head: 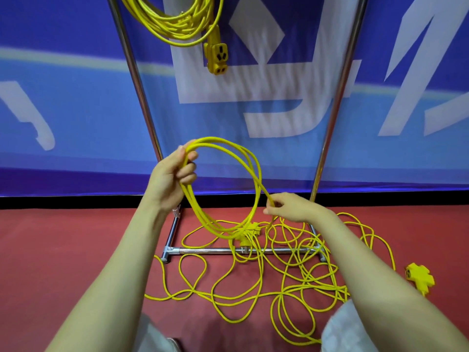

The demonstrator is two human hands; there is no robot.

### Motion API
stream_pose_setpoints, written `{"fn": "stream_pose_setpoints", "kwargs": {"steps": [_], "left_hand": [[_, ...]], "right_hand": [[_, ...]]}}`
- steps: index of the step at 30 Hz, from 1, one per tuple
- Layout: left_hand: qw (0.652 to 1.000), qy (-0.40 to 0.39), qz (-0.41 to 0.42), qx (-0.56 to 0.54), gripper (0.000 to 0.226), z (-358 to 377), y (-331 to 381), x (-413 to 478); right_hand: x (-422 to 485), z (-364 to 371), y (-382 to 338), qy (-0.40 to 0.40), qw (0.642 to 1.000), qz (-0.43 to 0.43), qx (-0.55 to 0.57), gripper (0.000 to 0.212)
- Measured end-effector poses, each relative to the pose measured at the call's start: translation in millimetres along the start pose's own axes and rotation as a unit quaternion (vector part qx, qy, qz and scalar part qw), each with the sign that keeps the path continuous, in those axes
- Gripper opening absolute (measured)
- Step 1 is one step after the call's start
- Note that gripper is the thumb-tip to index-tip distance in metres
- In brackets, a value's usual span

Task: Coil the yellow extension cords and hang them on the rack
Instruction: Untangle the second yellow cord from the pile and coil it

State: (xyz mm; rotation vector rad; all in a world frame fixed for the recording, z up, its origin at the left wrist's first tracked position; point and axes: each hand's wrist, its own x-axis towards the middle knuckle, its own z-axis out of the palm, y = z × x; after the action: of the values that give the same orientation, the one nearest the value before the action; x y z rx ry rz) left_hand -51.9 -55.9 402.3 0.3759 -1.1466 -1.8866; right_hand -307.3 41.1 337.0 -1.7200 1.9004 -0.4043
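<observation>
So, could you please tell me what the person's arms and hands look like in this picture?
The left forearm and right forearm are bare to the frame's edge, no sleeves showing. The left hand and right hand wear no gloves, and no watch, bracelet or ring is visible.

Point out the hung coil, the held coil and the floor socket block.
Hung coil (177, 26): head view, dense lower strands.
Held coil (195, 207): head view, lower left strands.
Socket block (419, 276): head view, yellow body.
</observation>
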Motion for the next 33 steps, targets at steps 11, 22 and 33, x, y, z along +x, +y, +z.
{"fn": "stream_pose_setpoints", "kwargs": {"steps": [11,22,33], "left_hand": [[0.993,-0.031,-0.044,0.105,0.029,3,-6,-6],[0.965,-0.006,-0.038,0.259,0.028,-4,2,-9],[0.939,0.066,-0.057,0.331,0.02,-8,-18,-3]], "right_hand": [[3,-1,-26,0.149,0.961,0.019,0.231,0.067],[4,-8,-23,0.117,0.972,0.033,0.199,0.021],[5,-7,-12,0.14,0.98,0.054,0.132,0.024]]}}
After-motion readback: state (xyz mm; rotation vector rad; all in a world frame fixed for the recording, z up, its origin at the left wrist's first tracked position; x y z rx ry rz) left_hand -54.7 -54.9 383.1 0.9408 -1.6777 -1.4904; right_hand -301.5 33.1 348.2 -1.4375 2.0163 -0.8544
